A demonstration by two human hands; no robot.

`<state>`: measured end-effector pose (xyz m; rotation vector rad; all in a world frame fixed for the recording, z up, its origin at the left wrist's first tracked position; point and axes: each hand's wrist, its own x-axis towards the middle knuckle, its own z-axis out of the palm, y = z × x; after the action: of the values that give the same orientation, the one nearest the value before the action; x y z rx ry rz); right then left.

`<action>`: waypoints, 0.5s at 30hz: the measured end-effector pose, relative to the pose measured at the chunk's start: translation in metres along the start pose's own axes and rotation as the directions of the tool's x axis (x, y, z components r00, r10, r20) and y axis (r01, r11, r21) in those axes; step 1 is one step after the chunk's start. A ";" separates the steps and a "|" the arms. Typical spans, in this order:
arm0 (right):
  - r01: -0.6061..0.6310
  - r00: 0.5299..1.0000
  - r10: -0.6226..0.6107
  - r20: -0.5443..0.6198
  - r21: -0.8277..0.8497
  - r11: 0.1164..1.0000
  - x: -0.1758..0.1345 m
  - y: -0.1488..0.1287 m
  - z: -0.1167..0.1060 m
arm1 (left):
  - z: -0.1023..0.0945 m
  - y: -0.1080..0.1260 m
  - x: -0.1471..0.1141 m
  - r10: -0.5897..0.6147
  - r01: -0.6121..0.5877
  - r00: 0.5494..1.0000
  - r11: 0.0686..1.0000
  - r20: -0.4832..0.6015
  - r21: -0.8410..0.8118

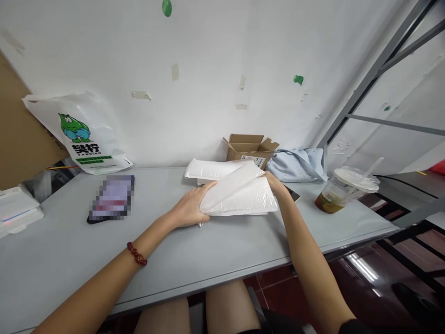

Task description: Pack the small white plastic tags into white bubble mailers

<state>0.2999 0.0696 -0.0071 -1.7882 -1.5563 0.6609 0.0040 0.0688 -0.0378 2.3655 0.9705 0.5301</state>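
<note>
A white bubble mailer (243, 197) is held at a slant over the grey table, its upper layer folded across it. My left hand (190, 206) grips its left end, thumb below and fingers on top; a dark red bead bracelet (136, 253) circles that wrist. At the far right edge of the mailer, my right hand (274, 183) is closed on it, with most of its fingers hidden behind the mailer. Another white bubble mailer (219, 168) lies just behind, partly covered. Part of a dark flat object (292, 192) shows beside my right wrist.
Behind the mailers stand an open cardboard box (239, 144) and a light blue cloth bag (299, 164). A lidded drink cup (342, 190) with a straw is at the right. On the left are a phone (111, 198), a white printed bag (78, 134) and a white box (17, 211).
</note>
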 end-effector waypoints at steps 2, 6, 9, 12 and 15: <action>-0.055 0.998 0.055 0.006 0.031 0.998 -0.001 -0.003 -0.001 | -0.003 0.002 0.000 -0.005 0.005 1.000 1.000 0.005 -0.005; -0.130 0.992 0.130 0.004 0.123 0.984 -0.005 -0.007 -0.001 | -0.010 0.002 -0.001 -0.005 0.011 0.999 0.994 0.052 -0.104; -0.215 0.975 0.221 -0.031 0.125 0.968 -0.005 -0.009 0.001 | -0.017 -0.003 -0.002 -0.017 0.044 0.991 0.977 0.134 -0.207; -0.300 0.949 0.307 -0.080 0.085 0.950 -0.001 -0.010 0.004 | -0.023 -0.008 -0.003 0.015 0.029 0.985 0.968 0.172 -0.250; -0.317 0.942 0.322 -0.096 0.067 0.946 0.002 -0.009 0.006 | -0.026 -0.010 -0.006 0.017 0.025 0.988 0.962 0.151 -0.271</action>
<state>0.2902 0.0731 -0.0037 -2.0241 -1.1792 0.7357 -0.0189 0.0788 -0.0236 2.1218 0.7795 0.4426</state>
